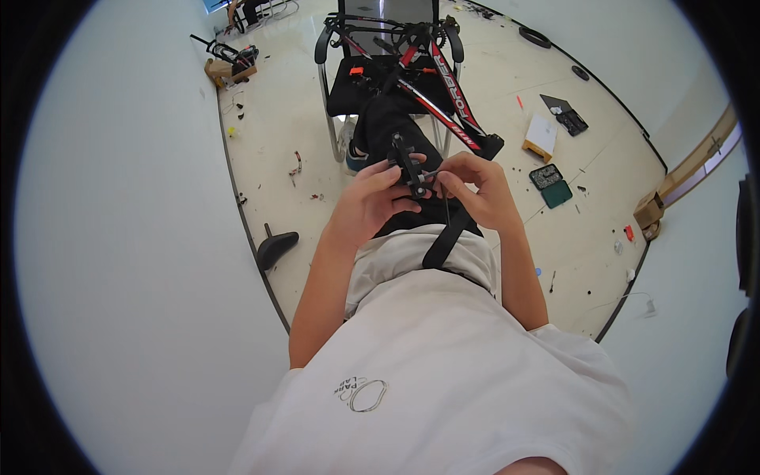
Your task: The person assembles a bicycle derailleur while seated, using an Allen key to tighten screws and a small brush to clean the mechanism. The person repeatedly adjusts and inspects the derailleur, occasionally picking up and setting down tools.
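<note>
My left hand (372, 197) is closed around a narrow black bicycle part (408, 168) with rounded, bolt-like ends, held tilted above my lap. It may be a pedal, but its kind is not clear. Close beside it, my right hand (480, 190) pinches a thin dark L-shaped hex key (446, 207). The key's short arm points toward the black part; whether it sits in a bolt is too small to tell. Beyond my hands, a red, black and white bicycle frame (431, 103) leans across a black office chair (348, 96).
A bicycle saddle (275, 248) lies on the floor at left. To the right are an opened green case (557, 195), a white-and-yellow box (540, 136), a black tool case (571, 120) and a cardboard box (649, 209). Small parts are scattered about. Tyres (535, 37) lie farther back.
</note>
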The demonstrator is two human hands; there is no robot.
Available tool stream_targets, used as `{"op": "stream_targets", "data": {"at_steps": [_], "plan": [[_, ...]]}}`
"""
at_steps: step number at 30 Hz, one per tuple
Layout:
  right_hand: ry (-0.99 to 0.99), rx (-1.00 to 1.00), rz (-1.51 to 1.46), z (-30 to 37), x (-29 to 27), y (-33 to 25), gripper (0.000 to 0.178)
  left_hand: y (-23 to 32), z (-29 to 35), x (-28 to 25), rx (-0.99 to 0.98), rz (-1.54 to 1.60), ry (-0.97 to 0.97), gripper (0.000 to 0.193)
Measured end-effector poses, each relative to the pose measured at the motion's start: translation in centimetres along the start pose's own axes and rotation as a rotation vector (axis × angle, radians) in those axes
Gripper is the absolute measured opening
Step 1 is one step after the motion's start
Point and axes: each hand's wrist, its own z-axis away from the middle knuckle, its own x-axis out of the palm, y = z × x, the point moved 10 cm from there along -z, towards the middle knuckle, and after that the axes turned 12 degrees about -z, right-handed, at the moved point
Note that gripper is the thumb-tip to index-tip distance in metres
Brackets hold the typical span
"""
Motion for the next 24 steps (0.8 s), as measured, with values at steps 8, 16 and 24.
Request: {"op": "stream_targets", "data": {"at_steps": [8,16,24], "plan": [[0.054,0.289,-0.261,0.2,0.9,2.1,0.015,1.5,-0.1,-2.0,0.145,-0.47,0.273,0.03],[-0.177,0.26,-0.341,0.8,3.0,0.5,0.029,-0.1,-0.2,-3.6,0.053,-0.41,0.386,0.017],[-0.207,0.151,-0.013,0.9,3.6,-0.3,0.022,-1.4,-0.4,-3.6,0.078,-0.496,0.467,0.017]]}}
